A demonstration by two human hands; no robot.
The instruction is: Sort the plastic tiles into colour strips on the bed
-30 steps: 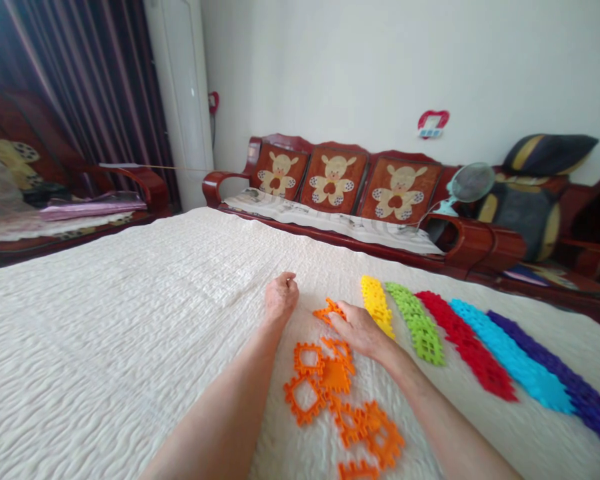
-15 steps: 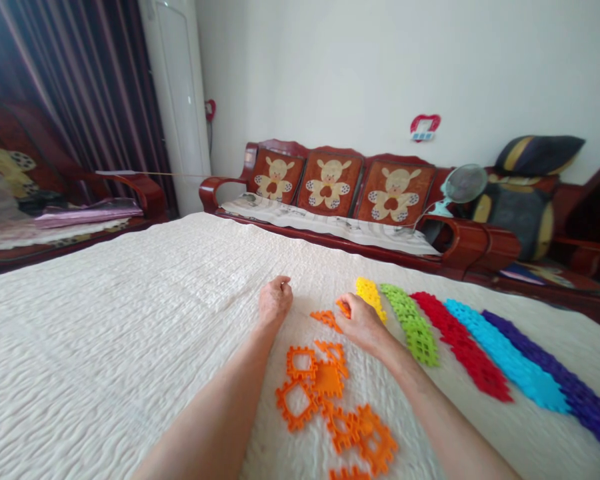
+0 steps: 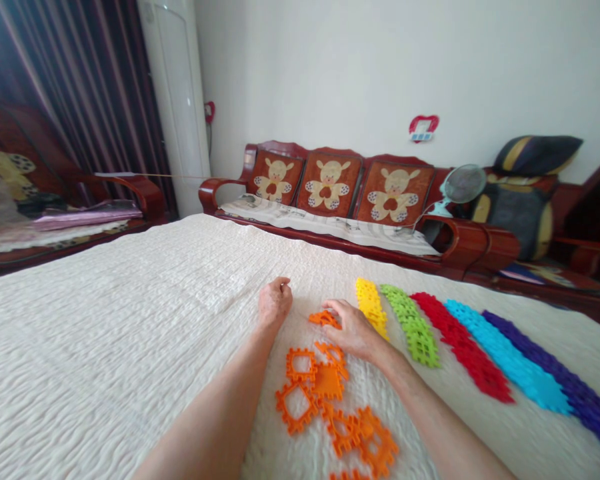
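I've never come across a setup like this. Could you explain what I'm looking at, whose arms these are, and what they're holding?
There's no machine: these are a person's bare arms, filmed looking forward and down from a camera on that person's head. On the white quilted cover lie loose orange toothed pieces, with yellow, green, red, light blue and purple strips to the right. The right hand has its fingers at a small orange piece; how firmly is unclear. The left hand is curled, showing nothing held. A wooden sofa stands behind.
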